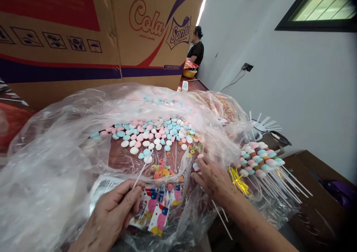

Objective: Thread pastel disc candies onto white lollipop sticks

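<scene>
white stick [142, 169]: gripped by left fingers [134, 198], tip just beyond them, near loose sweets [158, 135]; best held straight and steady. right fingers [206, 166]: curled at pink-and-blue sweets [195, 165]; grip unclear from here.

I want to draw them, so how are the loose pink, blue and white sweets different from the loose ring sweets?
The puffy sweets show no holes, while the ring sweets have holes. Puffy sweets look bigger than ring sweets. Puffy sweets are pale; ring sweets have stronger oranges, reds, yellows and greens. Both lie loose in groups.
</scene>
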A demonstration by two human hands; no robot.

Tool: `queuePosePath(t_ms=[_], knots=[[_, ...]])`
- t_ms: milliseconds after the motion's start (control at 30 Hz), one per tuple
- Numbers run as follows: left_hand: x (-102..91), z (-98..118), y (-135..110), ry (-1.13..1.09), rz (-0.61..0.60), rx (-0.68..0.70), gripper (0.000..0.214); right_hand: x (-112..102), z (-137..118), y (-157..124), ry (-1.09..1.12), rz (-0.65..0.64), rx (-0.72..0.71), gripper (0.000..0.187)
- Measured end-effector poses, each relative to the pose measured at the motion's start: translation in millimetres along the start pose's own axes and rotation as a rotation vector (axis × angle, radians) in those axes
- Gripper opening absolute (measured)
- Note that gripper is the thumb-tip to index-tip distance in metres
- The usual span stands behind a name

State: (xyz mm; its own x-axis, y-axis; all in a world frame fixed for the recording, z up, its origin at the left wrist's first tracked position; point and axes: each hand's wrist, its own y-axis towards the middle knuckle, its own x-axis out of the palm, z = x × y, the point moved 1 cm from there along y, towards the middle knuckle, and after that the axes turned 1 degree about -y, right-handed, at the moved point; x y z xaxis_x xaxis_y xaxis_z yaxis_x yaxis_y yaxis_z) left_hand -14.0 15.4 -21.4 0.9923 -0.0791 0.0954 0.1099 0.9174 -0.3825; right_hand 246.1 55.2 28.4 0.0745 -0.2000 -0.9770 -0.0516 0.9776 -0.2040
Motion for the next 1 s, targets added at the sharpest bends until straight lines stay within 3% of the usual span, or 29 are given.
queuePosePath(t_ms=[200, 433, 1000], knots=[[1.0, 5.0, -5.1, 0.035, 0.014, 0.014, 0.043, -12.1, 13.7, 21.5, -0.115, 0.034, -0.063, 0.030], [3.3, 12.8, -5.5, -0.034, 0.055, -0.063, 0.042, -12.3, -5.5, 43.4, -0.278, -0.030, -0.196, 0.030], [0.2, 12.0, -1.5, -0.019, 0.068, 0.005, 0.043, -9.9, -17.6, 64.8, -0.337, -0.088, -0.167, 0.031]])
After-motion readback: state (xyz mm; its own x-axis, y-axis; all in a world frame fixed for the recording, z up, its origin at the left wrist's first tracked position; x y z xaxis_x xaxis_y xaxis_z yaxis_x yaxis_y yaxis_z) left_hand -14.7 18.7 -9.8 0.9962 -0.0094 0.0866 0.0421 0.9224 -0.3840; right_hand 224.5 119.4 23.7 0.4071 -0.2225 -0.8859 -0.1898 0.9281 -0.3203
